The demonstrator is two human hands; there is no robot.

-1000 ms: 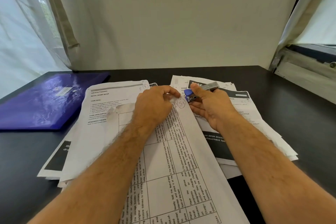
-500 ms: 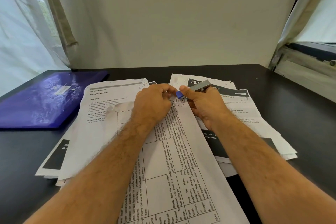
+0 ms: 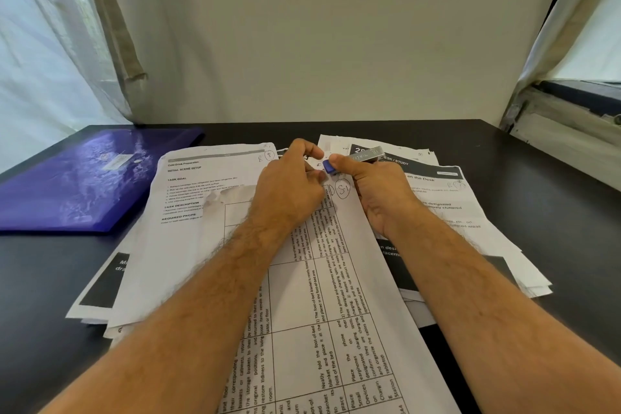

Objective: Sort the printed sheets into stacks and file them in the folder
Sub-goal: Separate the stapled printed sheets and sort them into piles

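Sheets w/ the printed table (image 3: 322, 296) lie on top of the loose pile at desk centre, folder (image 3: 90, 178) well apart at far left. Our left hand (image 3: 289, 188) pinches the top corner of that set; our right hand (image 3: 373, 191) grips the small stapler (image 3: 353, 160) right at the corner. We'd square the edges first, slide the corner fully into the mouth, then squeeze straight down & keep fingertips out of the way
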